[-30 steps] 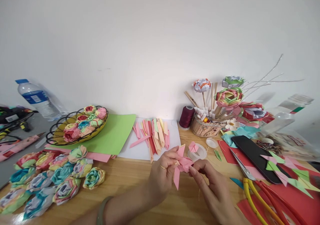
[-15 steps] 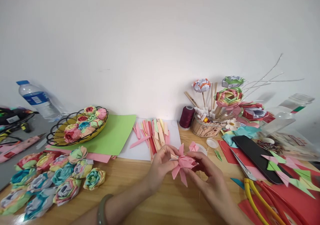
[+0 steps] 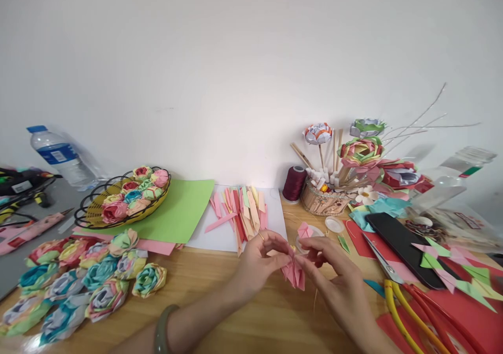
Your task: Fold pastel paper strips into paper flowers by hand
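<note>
Between both hands, just above the table, is a pink folded-paper flower with its petals pointing down. My left hand pinches it from the left side with thumb and fingers. From the right, my right hand grips it with thumb and index finger. My fingers hide the flower's upper part. A thin thread hangs down below my right hand. Just behind the hands, another small pink folded piece sits by a clear round lid.
Folded paper strips lie on white paper behind my hands. Finished paper flowers and a yellow basket stand left. On the right are a maroon thread spool, small scissors, a black phone and yellow-and-red-handled tools.
The pink flower has turned from petals spread outward to petals gathered and pointing down. Both hands have closed in on its top, the right hand shifting slightly.
</note>
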A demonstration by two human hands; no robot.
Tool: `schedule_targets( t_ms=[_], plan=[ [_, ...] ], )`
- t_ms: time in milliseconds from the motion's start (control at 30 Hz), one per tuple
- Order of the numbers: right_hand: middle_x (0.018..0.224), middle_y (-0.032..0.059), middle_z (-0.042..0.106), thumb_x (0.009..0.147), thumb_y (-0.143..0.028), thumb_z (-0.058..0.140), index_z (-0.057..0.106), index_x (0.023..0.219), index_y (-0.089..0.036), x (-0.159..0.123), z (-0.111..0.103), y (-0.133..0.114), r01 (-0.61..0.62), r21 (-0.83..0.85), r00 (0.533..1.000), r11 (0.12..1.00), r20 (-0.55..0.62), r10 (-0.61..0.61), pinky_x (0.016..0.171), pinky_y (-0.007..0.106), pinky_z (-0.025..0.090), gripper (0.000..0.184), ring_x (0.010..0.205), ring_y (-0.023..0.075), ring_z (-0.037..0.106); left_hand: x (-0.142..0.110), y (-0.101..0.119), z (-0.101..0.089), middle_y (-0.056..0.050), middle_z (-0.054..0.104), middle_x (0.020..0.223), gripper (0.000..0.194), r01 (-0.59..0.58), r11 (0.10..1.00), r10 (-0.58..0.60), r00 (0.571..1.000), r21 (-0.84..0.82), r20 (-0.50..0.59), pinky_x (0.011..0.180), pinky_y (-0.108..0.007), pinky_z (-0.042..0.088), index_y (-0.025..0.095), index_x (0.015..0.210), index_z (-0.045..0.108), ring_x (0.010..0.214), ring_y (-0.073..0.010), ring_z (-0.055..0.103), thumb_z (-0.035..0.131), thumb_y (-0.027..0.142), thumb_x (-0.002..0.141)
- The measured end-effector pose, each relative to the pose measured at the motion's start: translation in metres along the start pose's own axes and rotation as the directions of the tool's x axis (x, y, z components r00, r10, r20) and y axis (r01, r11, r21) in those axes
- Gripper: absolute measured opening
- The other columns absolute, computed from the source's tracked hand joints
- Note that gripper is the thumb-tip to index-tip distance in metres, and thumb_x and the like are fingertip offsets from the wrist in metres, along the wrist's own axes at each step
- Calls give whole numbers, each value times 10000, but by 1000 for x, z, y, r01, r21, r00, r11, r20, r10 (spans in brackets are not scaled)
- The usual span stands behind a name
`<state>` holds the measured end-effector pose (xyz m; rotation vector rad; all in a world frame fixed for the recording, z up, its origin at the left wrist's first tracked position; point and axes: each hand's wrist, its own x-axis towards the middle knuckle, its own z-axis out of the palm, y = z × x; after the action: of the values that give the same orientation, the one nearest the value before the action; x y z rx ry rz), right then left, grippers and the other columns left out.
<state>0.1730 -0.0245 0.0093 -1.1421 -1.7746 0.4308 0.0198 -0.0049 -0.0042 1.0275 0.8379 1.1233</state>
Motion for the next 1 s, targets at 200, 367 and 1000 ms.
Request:
schedule_targets(
  t_ms=[200,367,1000],
  plan=[
    [794,49,642,777,-231,599,614,881,-212,-3,6,6,76,-60,997,995,-9,-77,643,309,499,107,724,183,599,-4,-5,3,-30,638,749,182,-40,997,42,998,60,-39,728,-270,467,140,723,586,750,-140,596,692,256,633],
    [748,38,657,755,-218,622,612,807,-222,-2,4,4,173,-124,982,977,-48,-180,633,327,482,53,713,193,598,-7,-7,3,-59,662,781,161,-110,987,117,991,115,-57,758,-289,486,138,743,595,771,-151,613,664,267,674],
    [693,24,584,802,-247,565,516,714,-212,3,-2,5,140,-8,979,990,149,-137,612,294,430,107,678,171,536,-5,2,-9,-14,532,747,157,-215,948,169,965,237,199,614,-227,426,153,736,505,668,-105,524,627,246,704]
  ],
)
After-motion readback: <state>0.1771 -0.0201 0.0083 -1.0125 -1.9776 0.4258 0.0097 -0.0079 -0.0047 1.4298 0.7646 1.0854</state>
